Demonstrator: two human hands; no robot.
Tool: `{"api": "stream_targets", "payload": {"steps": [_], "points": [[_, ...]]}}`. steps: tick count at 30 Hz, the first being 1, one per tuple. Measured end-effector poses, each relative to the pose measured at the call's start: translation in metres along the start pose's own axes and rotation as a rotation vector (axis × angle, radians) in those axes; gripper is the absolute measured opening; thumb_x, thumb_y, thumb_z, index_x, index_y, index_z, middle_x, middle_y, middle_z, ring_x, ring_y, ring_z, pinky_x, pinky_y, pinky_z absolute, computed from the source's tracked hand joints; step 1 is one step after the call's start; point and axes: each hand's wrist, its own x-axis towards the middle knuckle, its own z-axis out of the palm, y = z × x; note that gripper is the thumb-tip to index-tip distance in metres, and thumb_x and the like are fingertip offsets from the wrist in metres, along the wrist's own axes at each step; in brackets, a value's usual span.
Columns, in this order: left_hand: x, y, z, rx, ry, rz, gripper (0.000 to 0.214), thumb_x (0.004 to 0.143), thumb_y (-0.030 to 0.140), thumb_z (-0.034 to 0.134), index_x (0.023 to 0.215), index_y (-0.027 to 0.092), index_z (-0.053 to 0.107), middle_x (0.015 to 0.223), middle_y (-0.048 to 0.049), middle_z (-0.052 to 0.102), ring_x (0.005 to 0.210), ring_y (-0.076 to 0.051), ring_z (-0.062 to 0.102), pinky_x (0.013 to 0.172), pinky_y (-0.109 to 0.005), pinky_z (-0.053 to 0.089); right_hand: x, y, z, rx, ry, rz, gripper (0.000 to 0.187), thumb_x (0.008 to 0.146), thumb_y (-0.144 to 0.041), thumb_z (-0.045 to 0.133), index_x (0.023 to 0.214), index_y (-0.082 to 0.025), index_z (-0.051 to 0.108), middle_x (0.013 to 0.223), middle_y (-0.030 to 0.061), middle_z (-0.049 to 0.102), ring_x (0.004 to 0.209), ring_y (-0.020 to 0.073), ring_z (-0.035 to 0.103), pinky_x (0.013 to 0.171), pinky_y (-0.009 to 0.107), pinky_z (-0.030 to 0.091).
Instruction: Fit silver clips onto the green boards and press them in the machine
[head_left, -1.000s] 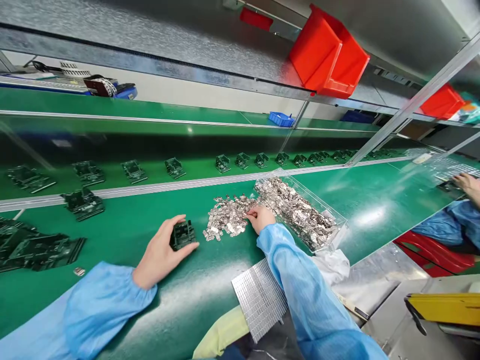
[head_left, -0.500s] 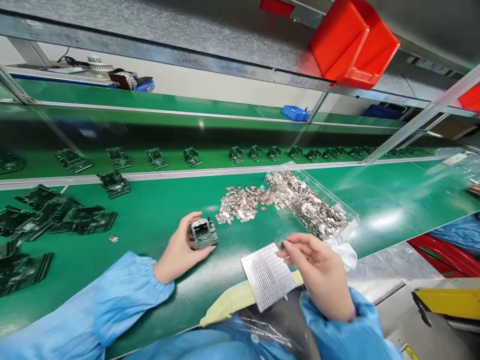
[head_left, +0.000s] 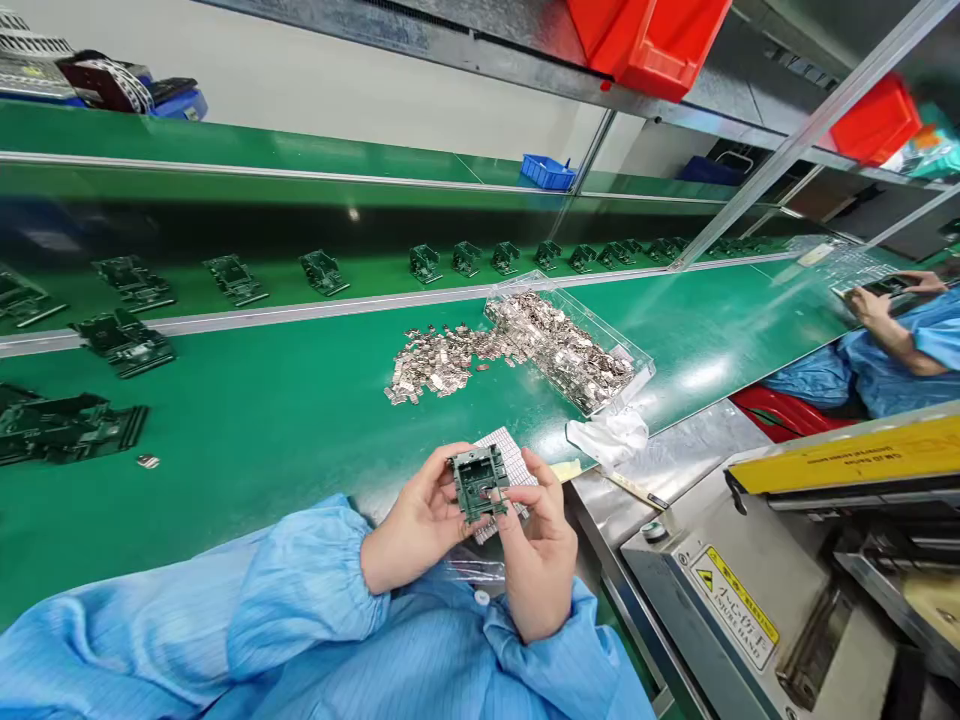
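In front of my body, my left hand (head_left: 420, 515) grips a dark green circuit board assembly (head_left: 478, 478) by its left side, its square hollow turned up toward me. The fingers of my right hand (head_left: 536, 545) are pinched together at the assembly's lower right corner. Whatever small piece they hold there is too small to make out. Beneath the assembly and partly hidden by it lies a pale sheet with a fine grid (head_left: 516, 458). Farther back, small silver metal pieces (head_left: 435, 365) are heaped on the green worktop (head_left: 277, 420).
A clear tray (head_left: 641, 375) of metal pieces stands beyond the heap. More board assemblies (head_left: 67, 425) lie at left, and others line the back ledge. A white cloth (head_left: 611, 438) and a machine with a yellow bar (head_left: 847, 455) are at right. A co-worker's hands (head_left: 877, 300) work farther right.
My right hand has moved left from the grid sheet to the circuit board assembly. My left hand has brought the assembly nearer my body. The view has swung right, showing the co-worker's hands.
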Motion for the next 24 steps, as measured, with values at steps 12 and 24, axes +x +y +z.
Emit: {"api": "stream_targets", "payload": {"steps": [12, 24], "points": [[-0.009, 0.000, 0.001, 0.168, -0.007, 0.083, 0.034, 0.086, 0.025, 0.064, 0.117, 0.025, 0.052, 0.109, -0.0052, 0.062, 0.100, -0.016, 0.062, 0.087, -0.024, 0.051, -0.008, 0.004, 0.007, -0.176, 0.025, -0.082, 0.008, 0.082, -0.025, 0.063, 0.076, -0.021, 0.060, 0.136, 0.0107, 0.047, 0.128, 0.0286, 0.043, 0.104, 0.045, 0.034], [-0.010, 0.004, 0.010, 0.301, 0.097, 0.048, 0.027, 0.078, 0.016, 0.065, 0.105, 0.019, 0.058, 0.094, -0.0038, 0.064, 0.084, -0.015, 0.062, 0.073, -0.023, 0.052, -0.009, 0.001, 0.005, 0.201, -0.001, 0.168, 0.016, 0.076, -0.025, 0.070, 0.075, -0.020, 0.055, 0.069, -0.0021, 0.057, 0.059, 0.0116, 0.055, 0.053, 0.020, 0.049]]}}
